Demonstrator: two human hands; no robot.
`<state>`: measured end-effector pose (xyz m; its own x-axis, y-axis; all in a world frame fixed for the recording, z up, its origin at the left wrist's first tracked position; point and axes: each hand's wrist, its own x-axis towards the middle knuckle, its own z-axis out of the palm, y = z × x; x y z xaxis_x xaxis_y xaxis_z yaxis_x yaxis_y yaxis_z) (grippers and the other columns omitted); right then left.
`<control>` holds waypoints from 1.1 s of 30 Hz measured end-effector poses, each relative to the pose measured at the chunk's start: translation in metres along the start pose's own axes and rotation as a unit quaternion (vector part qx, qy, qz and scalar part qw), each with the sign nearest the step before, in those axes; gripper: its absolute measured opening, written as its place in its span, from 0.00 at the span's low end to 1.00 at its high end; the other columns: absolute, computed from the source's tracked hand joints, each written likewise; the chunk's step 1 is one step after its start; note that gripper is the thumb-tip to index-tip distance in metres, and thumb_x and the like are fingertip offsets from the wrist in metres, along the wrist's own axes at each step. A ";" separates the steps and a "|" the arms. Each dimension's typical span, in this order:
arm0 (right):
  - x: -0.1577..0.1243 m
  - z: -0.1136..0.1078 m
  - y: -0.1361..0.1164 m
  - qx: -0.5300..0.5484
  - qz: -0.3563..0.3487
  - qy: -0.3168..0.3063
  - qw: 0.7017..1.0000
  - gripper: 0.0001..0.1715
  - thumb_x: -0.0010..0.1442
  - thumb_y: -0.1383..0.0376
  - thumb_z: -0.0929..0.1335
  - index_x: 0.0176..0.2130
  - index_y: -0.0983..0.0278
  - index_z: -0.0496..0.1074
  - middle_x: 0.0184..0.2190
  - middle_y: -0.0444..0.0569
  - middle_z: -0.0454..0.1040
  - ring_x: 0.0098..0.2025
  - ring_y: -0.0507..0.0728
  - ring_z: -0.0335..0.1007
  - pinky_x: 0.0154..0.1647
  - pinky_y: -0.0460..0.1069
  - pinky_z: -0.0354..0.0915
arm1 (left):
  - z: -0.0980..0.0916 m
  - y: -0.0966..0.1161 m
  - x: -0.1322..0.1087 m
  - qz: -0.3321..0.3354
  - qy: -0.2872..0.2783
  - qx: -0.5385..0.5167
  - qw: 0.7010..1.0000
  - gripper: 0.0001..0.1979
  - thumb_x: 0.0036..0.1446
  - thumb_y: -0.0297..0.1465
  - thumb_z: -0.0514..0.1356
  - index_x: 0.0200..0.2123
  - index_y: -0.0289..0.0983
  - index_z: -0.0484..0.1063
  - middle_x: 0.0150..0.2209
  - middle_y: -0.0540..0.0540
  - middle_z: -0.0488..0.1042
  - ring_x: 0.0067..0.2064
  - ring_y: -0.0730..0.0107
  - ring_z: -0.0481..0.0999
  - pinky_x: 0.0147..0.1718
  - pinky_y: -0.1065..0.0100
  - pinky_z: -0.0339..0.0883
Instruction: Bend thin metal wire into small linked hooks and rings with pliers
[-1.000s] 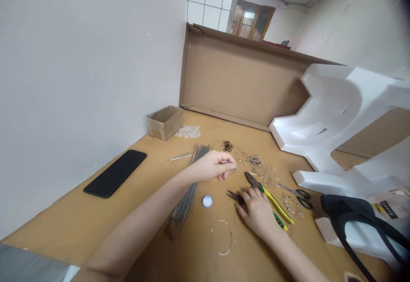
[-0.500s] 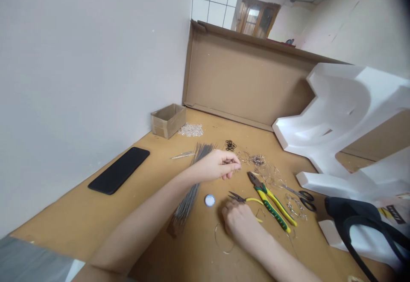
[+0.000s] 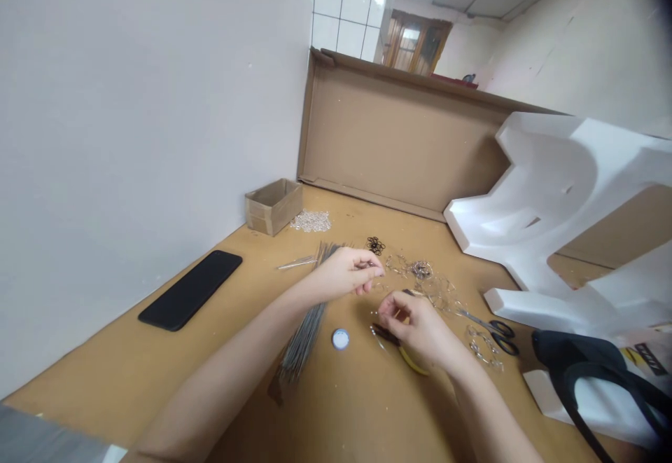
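My left hand hovers over the brown tabletop with its fingertips pinched on something small that I cannot make out. My right hand is raised just right of it, its fingers pinched together and pointing toward the left hand. The thin wire loop seems to be in that pinch, though it hardly shows. Small yellow-handled pliers lie under the right hand. A bundle of grey wires lies beneath my left forearm, and a white round cap sits between the arms.
Clear bead chains, black rings and scissors lie beyond the hands. A black phone, a small cardboard box and a bead pile sit left. White foam, a large cardboard tray and a black strap stand behind and right.
My right hand left the pliers, swept down over the wire loop on the table, then rose toward my left hand. The loop is gone from the table. The left hand barely moved.
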<state>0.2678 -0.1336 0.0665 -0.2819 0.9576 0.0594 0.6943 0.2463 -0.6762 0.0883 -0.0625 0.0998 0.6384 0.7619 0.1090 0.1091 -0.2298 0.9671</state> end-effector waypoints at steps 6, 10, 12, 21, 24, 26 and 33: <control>0.014 -0.018 0.006 -0.009 -0.028 0.145 0.989 0.12 0.56 0.64 0.63 0.38 0.64 0.73 0.28 0.48 0.73 0.28 0.52 0.67 0.30 0.48 0.63 | -0.005 -0.004 0.004 -0.010 0.043 0.002 0.999 0.11 0.52 0.36 0.57 0.31 0.33 0.69 0.20 0.52 0.68 0.21 0.79 0.66 0.20 0.76 0.60; 0.018 -0.023 0.016 0.136 0.005 0.194 0.971 0.14 0.54 0.60 0.65 0.39 0.64 0.71 0.26 0.48 0.71 0.27 0.53 0.67 0.27 0.48 0.63 | -0.006 -0.013 0.009 -0.016 0.061 -0.004 0.998 0.12 0.51 0.37 0.57 0.32 0.33 0.69 0.21 0.51 0.69 0.22 0.78 0.67 0.21 0.75 0.61; 0.018 -0.026 0.017 0.238 0.015 0.187 0.953 0.17 0.53 0.59 0.67 0.42 0.63 0.69 0.27 0.46 0.71 0.27 0.52 0.67 0.26 0.47 0.64 | -0.005 -0.016 0.012 -0.020 0.067 -0.011 0.997 0.13 0.50 0.37 0.58 0.32 0.33 0.69 0.21 0.50 0.69 0.22 0.77 0.67 0.21 0.75 0.61; 0.011 -0.032 0.009 0.358 -0.002 0.035 0.933 0.22 0.52 0.62 0.69 0.47 0.60 0.64 0.27 0.43 0.71 0.26 0.50 0.67 0.24 0.45 0.62 | 0.010 -0.007 0.009 -0.013 -0.001 -0.047 0.999 0.12 0.48 0.34 0.60 0.34 0.32 0.71 0.21 0.52 0.68 0.23 0.77 0.67 0.22 0.74 0.62; 0.011 -0.030 0.010 0.369 0.005 0.030 0.929 0.21 0.52 0.62 0.69 0.47 0.59 0.64 0.27 0.43 0.71 0.25 0.50 0.66 0.22 0.44 0.60 | 0.014 -0.007 0.006 -0.009 -0.035 -0.022 0.999 0.09 0.49 0.34 0.59 0.30 0.32 0.72 0.20 0.52 0.67 0.22 0.78 0.65 0.23 0.73 0.62; 0.012 -0.029 0.010 0.372 0.015 0.044 0.927 0.21 0.52 0.61 0.69 0.46 0.59 0.65 0.26 0.43 0.71 0.26 0.50 0.66 0.22 0.44 0.60 | 0.014 -0.009 0.006 -0.014 -0.037 -0.010 0.999 0.09 0.50 0.34 0.59 0.29 0.32 0.72 0.19 0.52 0.67 0.21 0.79 0.65 0.22 0.73 0.61; 0.014 -0.033 0.013 0.367 0.013 0.109 0.924 0.16 0.57 0.56 0.64 0.40 0.63 0.72 0.35 0.51 0.73 0.39 0.55 0.67 0.32 0.47 0.64 | 0.007 -0.011 0.011 -0.005 0.008 -0.108 0.994 0.11 0.49 0.35 0.60 0.29 0.32 0.69 0.19 0.53 0.67 0.19 0.81 0.64 0.20 0.75 0.59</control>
<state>0.2942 -0.1119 0.0829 -0.0752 0.9890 0.1277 0.0395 0.1309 -0.9906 0.0991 -0.0556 0.0886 0.6252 0.7740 0.1006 -0.0509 -0.0881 0.9948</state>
